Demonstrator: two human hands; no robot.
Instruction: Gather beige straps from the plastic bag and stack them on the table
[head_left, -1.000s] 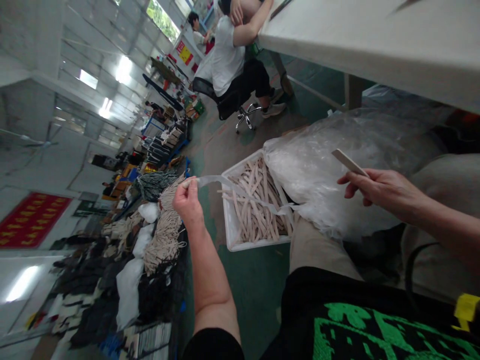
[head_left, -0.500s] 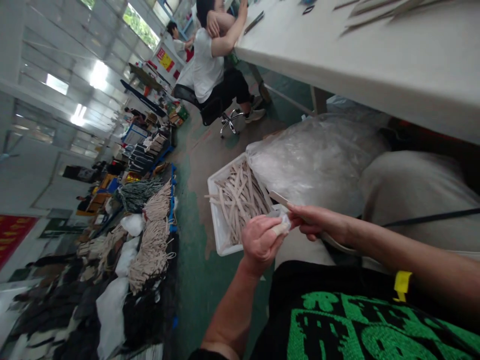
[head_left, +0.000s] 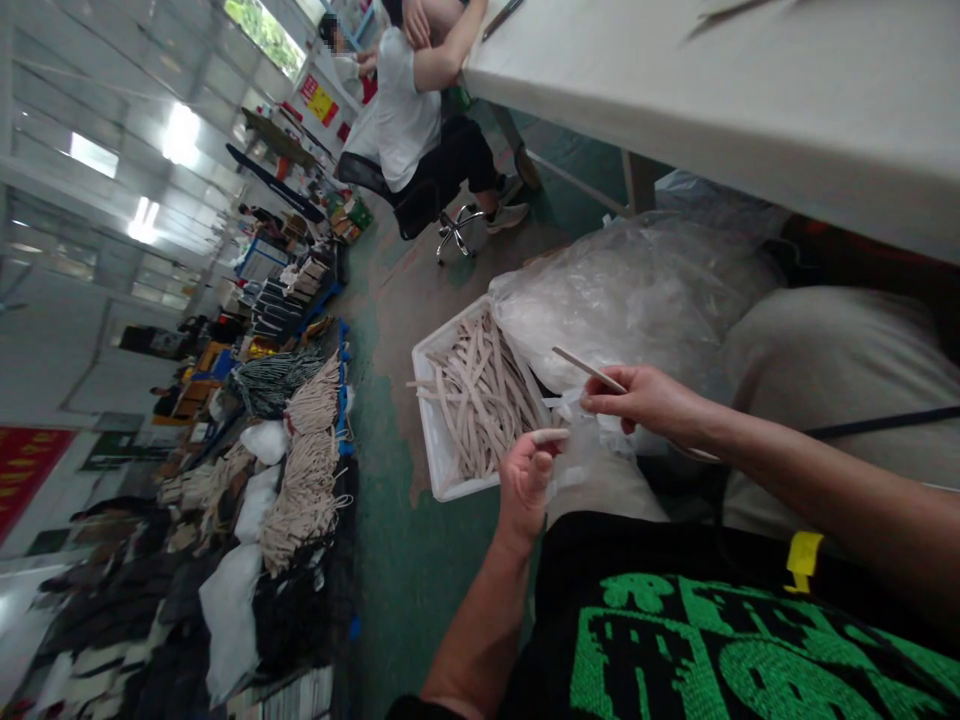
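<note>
My right hand (head_left: pixel 645 402) pinches a flat pale strip (head_left: pixel 589 368) that sticks out to the upper left. My left hand (head_left: pixel 525 480) is closed just below it, with a taped fingertip raised, and grips a thin clear film (head_left: pixel 574 412) that runs between both hands. Both hands hover over my knee, beside a white tray (head_left: pixel 435 450) on the floor holding several beige strips (head_left: pixel 480 395).
A big clear plastic bag (head_left: pixel 637 290) lies behind the tray, under a white table (head_left: pixel 712 90). Grey sacks (head_left: pixel 832 380) sit to the right. A person in a white shirt (head_left: pixel 405 100) sits on an office chair farther back. Bundles of cord and bags (head_left: pixel 300 470) cover the floor at left.
My left hand swung in from far out left to meet my right hand over my knee. The right hand came down and left with the strip. The view tilted.
</note>
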